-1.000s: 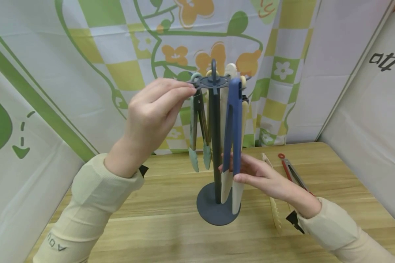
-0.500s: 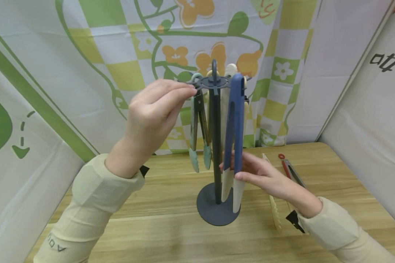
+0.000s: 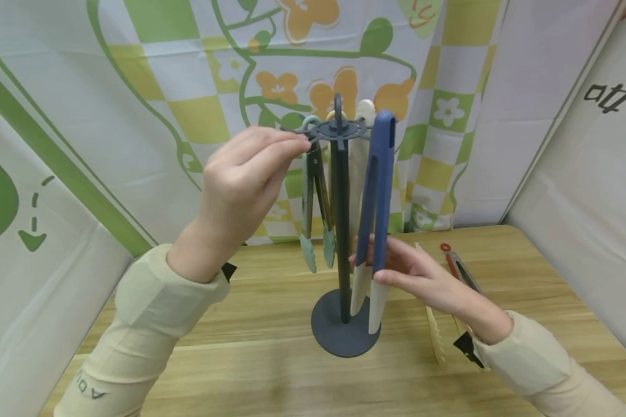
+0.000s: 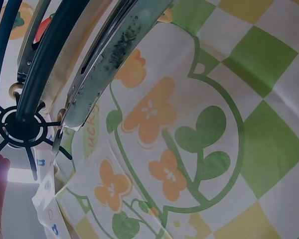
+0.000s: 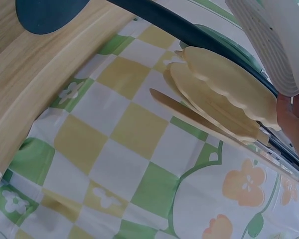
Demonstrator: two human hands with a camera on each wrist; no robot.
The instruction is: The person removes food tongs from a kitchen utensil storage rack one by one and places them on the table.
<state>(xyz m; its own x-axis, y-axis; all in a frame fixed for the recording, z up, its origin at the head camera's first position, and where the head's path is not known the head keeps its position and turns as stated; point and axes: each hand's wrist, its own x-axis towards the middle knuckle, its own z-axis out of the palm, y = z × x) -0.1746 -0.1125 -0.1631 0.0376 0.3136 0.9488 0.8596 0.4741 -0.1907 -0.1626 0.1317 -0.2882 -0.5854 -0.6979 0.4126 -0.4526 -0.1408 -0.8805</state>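
Note:
In the head view my left hand pinches the end of one arm of a dark utensil stand, up at its spoked top ring. My right hand holds blue tongs by the lower part, thumb on one leg and fingers behind. These tongs stand nearly upright, pale tips downward, their top end beside the ring's right side. Ridged inner faces of a pale tip show in the right wrist view. Mint-tipped tongs hang from the ring near my left fingertips, with their handle large in the left wrist view.
Behind the post hang a cream utensil and tongs with scalloped cream heads. The stand's round base rests on the wooden table. Red-and-steel tongs and cream tongs lie on the right, partly behind my right arm.
The blue tongs have risen a little, and their top has shifted right, away from the ring, with my right hand still gripping them. My left hand has stayed at the stand's arm.

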